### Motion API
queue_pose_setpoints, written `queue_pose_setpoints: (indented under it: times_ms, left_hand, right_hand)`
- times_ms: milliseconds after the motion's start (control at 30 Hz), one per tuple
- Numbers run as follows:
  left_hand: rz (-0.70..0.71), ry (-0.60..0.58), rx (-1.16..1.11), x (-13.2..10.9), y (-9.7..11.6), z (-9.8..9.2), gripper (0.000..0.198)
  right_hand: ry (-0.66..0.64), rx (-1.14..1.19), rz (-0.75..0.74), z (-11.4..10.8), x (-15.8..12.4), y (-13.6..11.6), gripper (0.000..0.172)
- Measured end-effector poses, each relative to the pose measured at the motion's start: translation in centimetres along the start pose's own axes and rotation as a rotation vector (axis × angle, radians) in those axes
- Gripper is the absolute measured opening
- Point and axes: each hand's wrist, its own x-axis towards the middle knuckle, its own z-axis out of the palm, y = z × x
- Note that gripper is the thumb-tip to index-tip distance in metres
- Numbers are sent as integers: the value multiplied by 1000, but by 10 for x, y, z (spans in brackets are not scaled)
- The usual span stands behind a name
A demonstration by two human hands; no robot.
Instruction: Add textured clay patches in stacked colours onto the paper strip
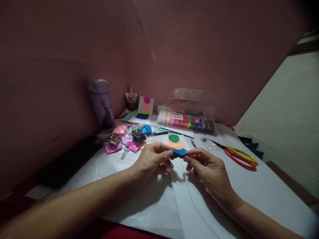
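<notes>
Between my two hands, a small flattened strip of black modelling clay (178,155) is stretched sideways above the paper. My left hand (154,158) pinches its left end between thumb and forefinger. At the right end, the thumb and forefinger of my right hand (206,166) are closed on it too. Just behind the strip lies a white card (163,139) bearing textured clay patches: green (173,138) at the top, orange (176,144) below it, then blue (179,151). The strip and fingers partly cover the card's near part.
Left of the card are bagged clay packets (120,130), with a purple bottle (101,104) behind. A clay set (186,121) and a coloured card (145,108) stand by the wall. Scissors (240,158) and a fork (193,143) lie rightward. White paper (149,212) covers the table.
</notes>
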Motion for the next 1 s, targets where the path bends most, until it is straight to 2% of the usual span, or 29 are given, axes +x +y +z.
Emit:
queue_pose_setpoints:
  times_ms: [167, 300, 400, 500, 600, 767, 1000]
  left_hand:
    - [8, -5, 81, -1, 0, 2, 17]
    - [3, 8, 89, -2, 2, 4, 20]
    - [-26, -44, 111, -4, 4, 5, 23]
    - [-84, -137, 140, -5, 5, 5, 25]
    - [-91, -173, 133, -6, 4, 5, 25]
    - [-96, -161, 40, -6, 3, 6, 23]
    - [-191, -230, -164, -4, 3, 3, 21]
  right_hand:
    - [-40, 4, 6, 1, -4, -2, 13]
    - [-169, 26, -7, 3, -9, -2, 17]
    - [-227, -21, -79, 3, -10, -1, 18]
    - [-224, -96, -184, 2, -11, -2, 17]
    - [-231, -181, -246, 2, -13, -5, 17]
    - [-201, -225, -240, 1, -13, -7, 10]
    - [-194, -111, -242, 1, -13, -9, 7]
